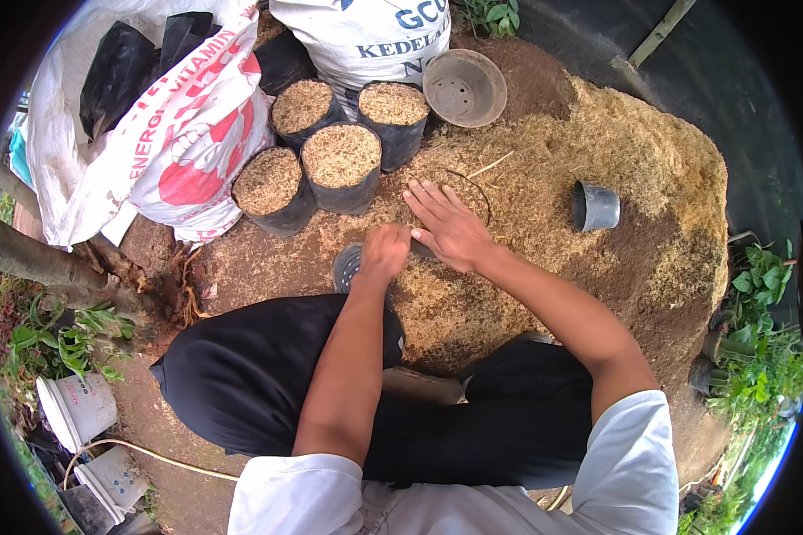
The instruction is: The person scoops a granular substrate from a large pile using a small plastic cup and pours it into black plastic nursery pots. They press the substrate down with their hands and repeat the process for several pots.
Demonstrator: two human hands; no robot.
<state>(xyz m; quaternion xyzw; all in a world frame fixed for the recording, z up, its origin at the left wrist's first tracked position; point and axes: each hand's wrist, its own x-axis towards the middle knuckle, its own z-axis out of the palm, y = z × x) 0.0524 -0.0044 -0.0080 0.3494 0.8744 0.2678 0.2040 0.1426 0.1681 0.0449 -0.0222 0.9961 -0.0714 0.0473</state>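
Head view: beyond my black trousers (pixel 259 374), a grey pot (pixel 345 265) sits beside my left wrist, partly hidden. My left hand (pixel 387 251) has its fingers curled in; I cannot tell what they grip. My right hand (pixel 449 227) lies palm down, fingers stretched and slightly spread, by a dark piece (pixel 424 251) showing between both hands. Farther off, a small pot (pixel 603 208) lies tipped on sawdust (pixel 651 147); four filled black bags (pixel 346 200) stand near a round pot (pixel 465 87) and white sacks (pixel 366 40)

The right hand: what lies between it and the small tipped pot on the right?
In the head view, a thin dark curved strand, then loose tan material.
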